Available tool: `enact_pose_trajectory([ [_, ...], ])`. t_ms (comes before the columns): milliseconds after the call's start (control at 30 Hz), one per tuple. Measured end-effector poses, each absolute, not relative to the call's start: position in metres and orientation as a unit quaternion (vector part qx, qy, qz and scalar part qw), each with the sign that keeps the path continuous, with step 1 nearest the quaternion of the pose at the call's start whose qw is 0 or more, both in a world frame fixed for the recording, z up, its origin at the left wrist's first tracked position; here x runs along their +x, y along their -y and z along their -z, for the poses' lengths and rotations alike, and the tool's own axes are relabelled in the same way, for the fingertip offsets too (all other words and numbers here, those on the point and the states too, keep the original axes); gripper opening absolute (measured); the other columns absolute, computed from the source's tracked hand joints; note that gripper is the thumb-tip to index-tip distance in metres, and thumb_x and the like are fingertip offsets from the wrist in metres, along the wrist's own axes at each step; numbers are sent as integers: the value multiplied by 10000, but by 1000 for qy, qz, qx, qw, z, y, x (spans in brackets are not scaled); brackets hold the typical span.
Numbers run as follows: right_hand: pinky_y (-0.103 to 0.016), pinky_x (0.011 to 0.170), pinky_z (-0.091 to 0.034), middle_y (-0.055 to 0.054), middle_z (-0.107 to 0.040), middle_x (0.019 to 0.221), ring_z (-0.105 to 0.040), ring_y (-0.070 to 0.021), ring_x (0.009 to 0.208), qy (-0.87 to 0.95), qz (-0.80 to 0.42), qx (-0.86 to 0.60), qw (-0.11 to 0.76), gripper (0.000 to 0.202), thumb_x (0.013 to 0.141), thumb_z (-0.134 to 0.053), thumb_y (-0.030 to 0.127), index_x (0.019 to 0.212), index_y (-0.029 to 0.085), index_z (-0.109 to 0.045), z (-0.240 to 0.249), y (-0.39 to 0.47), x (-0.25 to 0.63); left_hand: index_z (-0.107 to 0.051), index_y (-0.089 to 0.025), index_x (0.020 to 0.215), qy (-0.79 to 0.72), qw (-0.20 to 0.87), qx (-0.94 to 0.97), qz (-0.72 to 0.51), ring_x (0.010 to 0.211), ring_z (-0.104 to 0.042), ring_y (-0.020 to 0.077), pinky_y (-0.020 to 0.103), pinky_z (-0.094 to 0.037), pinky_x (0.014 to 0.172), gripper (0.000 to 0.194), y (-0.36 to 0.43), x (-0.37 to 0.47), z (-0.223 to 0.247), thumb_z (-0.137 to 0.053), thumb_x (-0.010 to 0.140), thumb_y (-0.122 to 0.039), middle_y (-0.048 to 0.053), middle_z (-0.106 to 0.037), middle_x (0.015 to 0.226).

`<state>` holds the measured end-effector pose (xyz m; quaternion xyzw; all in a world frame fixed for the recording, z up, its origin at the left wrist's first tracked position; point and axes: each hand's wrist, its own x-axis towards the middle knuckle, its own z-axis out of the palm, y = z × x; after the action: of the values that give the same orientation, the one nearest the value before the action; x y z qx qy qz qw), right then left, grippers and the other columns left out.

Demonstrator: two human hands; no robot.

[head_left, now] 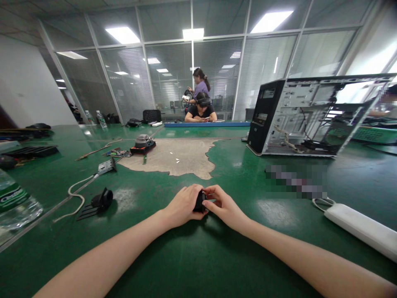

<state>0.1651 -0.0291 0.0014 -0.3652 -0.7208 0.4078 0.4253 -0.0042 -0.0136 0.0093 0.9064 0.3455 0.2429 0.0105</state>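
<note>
Just above the green tabletop (173, 256), both hands meet around a small black part (200, 202). My left hand (187, 203) wraps it from the left, with the thumb below and the fingers over the top. From the right, my right hand (221, 203) pinches its edge between bent fingers and thumb. Most of the part is covered by the fingers, so its exact kind cannot be made out. To the left lies a black plastic piece (101, 200) with a round end and thin prongs. Beyond the hands, a bare, ragged-edged beige patch (186, 155) shows in the green surface.
An opened HP computer case (269, 120) stands at right, behind a white power strip (359, 227). At left are a water bottle (15, 203), a metal bracket (107, 165) and a cooler-like part (144, 144). Two people (201, 111) are across the table; another person (389, 99) is far right.
</note>
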Motion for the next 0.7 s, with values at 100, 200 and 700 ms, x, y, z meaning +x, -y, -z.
enact_pose_trajectory([
  [100,-273,664,-511,-41,-528,947,-557,-153,865,727,-415,-360,411,220,781,-504,229,993,196,-455,-2,30,165,-320,-175,1079,-347,11,907,-237,883,-506,231,365,-402,751,523,14,-5,-10,-609,663,-305,72,-502,991],
  [200,-260,661,-507,-29,-523,916,-551,-154,876,742,-392,-349,417,207,762,-531,220,960,198,-473,-3,31,166,-317,-174,1077,-347,7,909,-229,877,-505,230,361,-402,749,536,14,-5,-11,-621,648,-279,70,-500,1000],
  [700,-281,670,-512,-25,-530,896,-554,-152,853,727,-419,-349,416,188,759,-542,237,926,199,-464,-3,31,165,-319,-179,1076,-346,8,908,-238,876,-510,225,356,-401,744,531,15,-5,-11,-616,646,-275,69,-511,997],
])
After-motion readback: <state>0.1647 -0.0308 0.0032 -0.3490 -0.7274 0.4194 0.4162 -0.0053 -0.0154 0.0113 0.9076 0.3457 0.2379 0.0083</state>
